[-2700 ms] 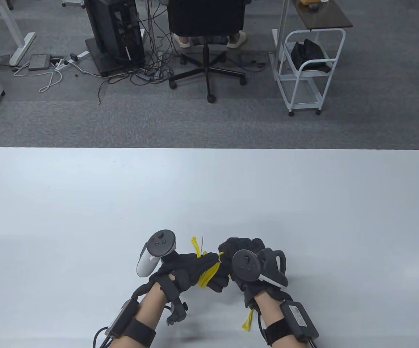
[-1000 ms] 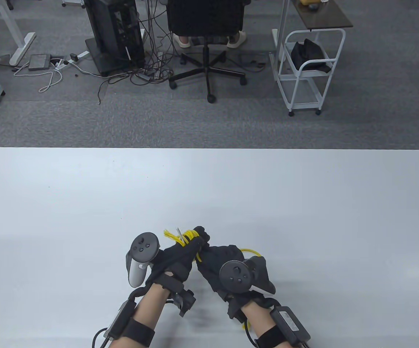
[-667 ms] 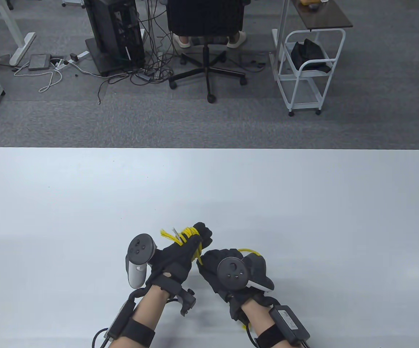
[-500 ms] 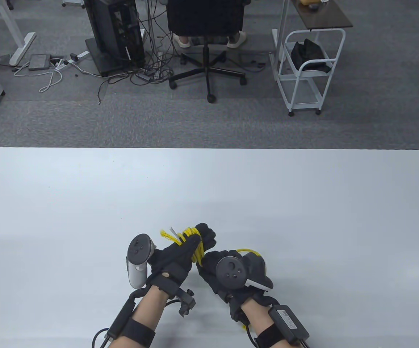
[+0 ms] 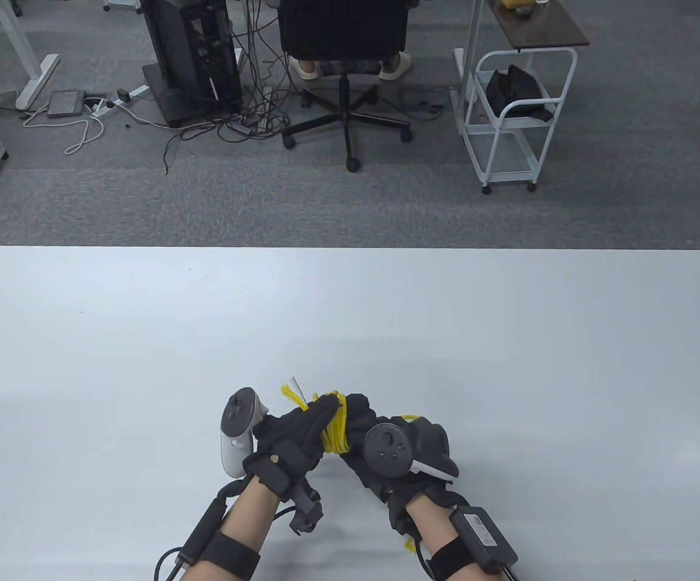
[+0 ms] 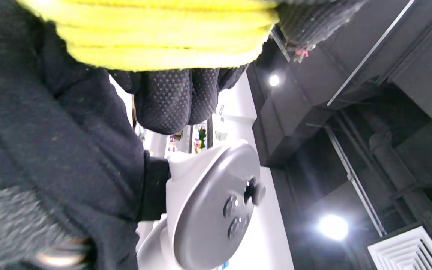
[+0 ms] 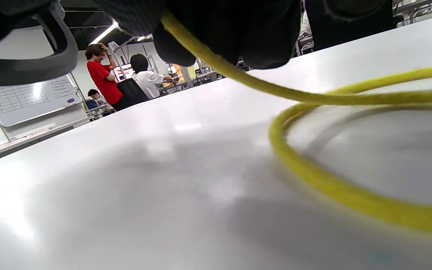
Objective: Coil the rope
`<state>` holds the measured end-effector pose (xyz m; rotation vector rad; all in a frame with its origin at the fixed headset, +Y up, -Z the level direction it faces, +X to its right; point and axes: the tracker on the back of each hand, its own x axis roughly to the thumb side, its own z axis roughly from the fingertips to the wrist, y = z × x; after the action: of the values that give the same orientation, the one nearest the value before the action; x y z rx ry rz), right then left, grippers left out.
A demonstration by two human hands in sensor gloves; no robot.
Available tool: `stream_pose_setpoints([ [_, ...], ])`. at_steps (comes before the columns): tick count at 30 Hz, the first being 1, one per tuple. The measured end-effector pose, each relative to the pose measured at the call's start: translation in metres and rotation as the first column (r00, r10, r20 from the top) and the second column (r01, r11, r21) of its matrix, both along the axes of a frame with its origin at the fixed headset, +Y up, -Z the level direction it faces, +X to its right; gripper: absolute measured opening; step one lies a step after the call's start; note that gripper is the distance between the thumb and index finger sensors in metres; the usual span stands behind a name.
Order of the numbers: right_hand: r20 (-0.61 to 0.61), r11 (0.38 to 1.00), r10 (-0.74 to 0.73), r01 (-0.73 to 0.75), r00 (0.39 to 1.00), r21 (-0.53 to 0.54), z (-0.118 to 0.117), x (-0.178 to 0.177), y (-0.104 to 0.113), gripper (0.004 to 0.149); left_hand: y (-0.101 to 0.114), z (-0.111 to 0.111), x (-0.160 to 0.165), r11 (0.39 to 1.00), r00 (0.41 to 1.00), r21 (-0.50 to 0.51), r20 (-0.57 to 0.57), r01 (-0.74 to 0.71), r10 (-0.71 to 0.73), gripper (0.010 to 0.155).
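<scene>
A yellow rope [image 5: 336, 428] is wound in several turns around my left hand [image 5: 301, 433], near the table's front edge. A frayed end [image 5: 293, 394] sticks out behind the fingers. In the left wrist view the turns [image 6: 163, 33] lie across my gloved fingers [image 6: 171, 97]. My right hand [image 5: 380, 442] is closed against the left hand and grips the free strand. That strand [image 7: 313, 168] loops on the table [image 5: 350, 315] under the right hand, and a tail [image 5: 409, 546] shows by the right wrist.
The white table's far edge [image 5: 350, 249] borders grey carpet. Beyond it stand an office chair [image 5: 345, 66], a computer tower [image 5: 192, 54] with cables and a white cart [image 5: 510, 115], all off the table.
My right hand has carried the strand around the left hand again, adding turns. Both hands have drawn together and shifted slightly right and toward the front edge.
</scene>
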<state>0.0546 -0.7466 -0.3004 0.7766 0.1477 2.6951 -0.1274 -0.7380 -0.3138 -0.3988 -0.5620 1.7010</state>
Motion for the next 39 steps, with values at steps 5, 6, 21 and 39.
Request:
stream_pose_setpoints([
  [5,0.064,0.998,0.036,-0.04,0.997,0.052,-0.005,0.012,0.002,0.041,-0.002,-0.001,0.006,0.99,0.986,0.021,0.097,0.138,-0.139,0.059],
  [6,0.076,0.997,0.039,-0.044,0.996,0.062,-0.006,0.015,0.003,0.041,-0.003,-0.001,0.007,0.986,0.977,0.022,0.132,0.168,-0.169,0.059],
  [21,0.164,0.983,-0.101,0.073,0.981,0.168,-0.007,0.035,0.019,0.041,-0.013,-0.002,0.012,0.829,0.804,0.073,0.21,0.554,-0.556,0.063],
  [39,0.07,0.95,-0.254,0.235,0.965,0.205,0.008,0.015,0.03,0.043,-0.011,-0.003,-0.005,0.824,0.821,-0.015,-0.07,0.567,-0.566,0.072],
])
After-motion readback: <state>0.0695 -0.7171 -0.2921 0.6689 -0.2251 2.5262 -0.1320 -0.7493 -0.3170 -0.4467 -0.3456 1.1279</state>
